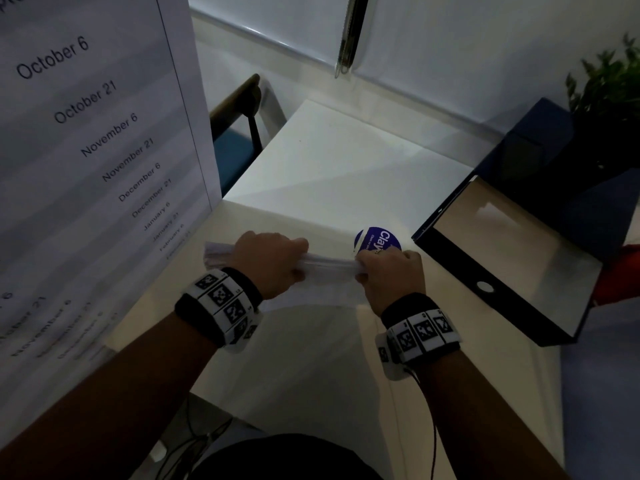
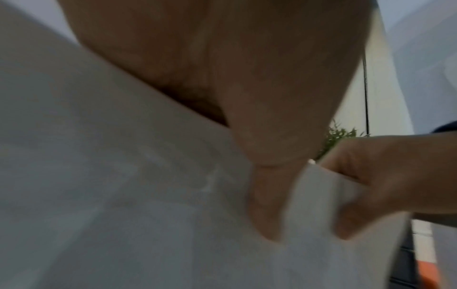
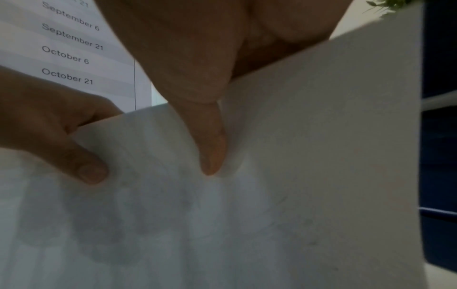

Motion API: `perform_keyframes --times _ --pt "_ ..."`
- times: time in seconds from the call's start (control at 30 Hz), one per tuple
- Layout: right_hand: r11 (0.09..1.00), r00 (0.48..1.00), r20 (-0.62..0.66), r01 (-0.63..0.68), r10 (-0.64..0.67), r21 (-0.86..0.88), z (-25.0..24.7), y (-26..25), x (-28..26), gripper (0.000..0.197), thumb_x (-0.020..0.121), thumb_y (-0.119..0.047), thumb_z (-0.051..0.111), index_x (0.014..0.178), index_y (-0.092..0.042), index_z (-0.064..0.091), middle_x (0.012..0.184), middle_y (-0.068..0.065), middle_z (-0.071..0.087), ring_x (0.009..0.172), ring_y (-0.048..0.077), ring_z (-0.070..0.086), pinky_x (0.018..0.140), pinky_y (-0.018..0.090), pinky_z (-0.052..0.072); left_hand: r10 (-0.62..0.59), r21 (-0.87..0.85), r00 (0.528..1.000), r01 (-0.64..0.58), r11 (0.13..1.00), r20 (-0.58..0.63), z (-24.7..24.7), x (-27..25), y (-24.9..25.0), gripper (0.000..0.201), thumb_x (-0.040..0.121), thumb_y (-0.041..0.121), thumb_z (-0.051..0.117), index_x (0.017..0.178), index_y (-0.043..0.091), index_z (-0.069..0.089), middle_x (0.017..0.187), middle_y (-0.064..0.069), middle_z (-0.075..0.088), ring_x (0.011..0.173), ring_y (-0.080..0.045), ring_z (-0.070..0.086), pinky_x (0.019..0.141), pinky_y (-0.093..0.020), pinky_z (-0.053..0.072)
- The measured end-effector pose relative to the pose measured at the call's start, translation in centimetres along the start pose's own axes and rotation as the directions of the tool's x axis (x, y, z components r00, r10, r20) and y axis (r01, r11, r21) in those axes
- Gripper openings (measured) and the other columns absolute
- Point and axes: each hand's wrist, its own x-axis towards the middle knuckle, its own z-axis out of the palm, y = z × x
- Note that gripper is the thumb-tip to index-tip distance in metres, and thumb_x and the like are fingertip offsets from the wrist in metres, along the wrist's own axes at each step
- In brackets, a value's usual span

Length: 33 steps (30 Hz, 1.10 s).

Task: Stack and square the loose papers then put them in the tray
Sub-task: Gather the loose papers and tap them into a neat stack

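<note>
A white stack of papers (image 1: 329, 265) stands on its long edge on the white table (image 1: 329, 161). My left hand (image 1: 273, 261) grips the stack's top edge toward its left end, and my right hand (image 1: 391, 271) grips the right end. In the left wrist view my left thumb (image 2: 267, 195) presses on the near sheet (image 2: 123, 195), with my right hand (image 2: 383, 185) pinching beside it. The right wrist view shows my right thumb (image 3: 210, 146) on the paper (image 3: 296, 176) and my left hand (image 3: 49, 136) further left. The dark blue tray (image 1: 450, 261) sits to the right, its pale floor bare.
A large printed sheet listing dates (image 1: 86, 133) hangs close on the left, also seen behind the hands (image 3: 74, 54). A round purple sticker (image 1: 377, 239) lies just beyond the stack. A plant (image 1: 606, 91) stands behind the tray. A chair (image 1: 239, 133) sits past the table's left edge.
</note>
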Motion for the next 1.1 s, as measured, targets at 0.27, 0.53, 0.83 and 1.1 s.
perform_keyframes --times 0.27,0.53,0.83,1.1 --pt "0.971 0.878 -0.454 -0.050 0.154 0.232 -0.4 1.5 -0.9 0.091 0.073 -0.040 0.074 0.147 -0.014 0.027 0.151 0.011 0.024 0.137 0.033 0.026 0.112 0.049 0.033 -0.208 -0.403 0.974 0.156 0.902 -0.088 0.3 -0.7 -3.4 0.013 0.089 0.034 0.057 0.100 0.026 0.058 0.089 -0.003 0.062 0.085 -0.032 0.061 0.066 -0.033 0.039" --pt "0.255 0.959 0.163 -0.222 0.234 0.941 0.4 -0.5 -0.9 0.127 0.057 -0.048 0.083 0.152 -0.030 0.002 0.157 -0.003 0.024 0.141 0.017 0.031 0.113 0.040 0.035 -0.504 -0.996 0.860 0.046 -0.076 0.078 3.3 -3.8 -6.0 0.036 0.076 0.025 0.076 0.111 0.018 0.070 0.095 -0.002 0.077 0.089 -0.029 0.072 0.066 -0.034 0.059" --pt "0.486 0.980 -0.032 -0.069 0.196 0.871 -1.8 -0.9 -0.6 0.008 0.087 -0.019 0.069 0.091 -0.013 0.065 0.078 -0.007 0.064 0.068 0.002 0.061 0.061 0.014 0.047 -0.407 -0.963 0.887 0.130 -0.234 0.219 5.6 -3.1 -2.9 0.080 0.069 0.048 0.082 0.138 0.027 0.048 0.135 0.002 0.060 0.123 -0.029 0.057 0.098 -0.052 0.048" --pt "0.872 0.987 -0.160 0.096 -0.021 0.481 -2.8 1.7 -1.1 0.019 0.082 -0.036 0.059 0.075 -0.020 0.051 0.070 0.009 0.065 0.068 0.035 0.061 0.057 0.030 0.033 -0.352 -0.836 0.864 -0.130 0.533 -0.359 -1.5 -2.2 -5.6 0.111 0.058 0.046 0.088 0.141 0.061 0.016 0.155 0.012 0.029 0.140 0.008 0.026 0.115 -0.017 0.022"
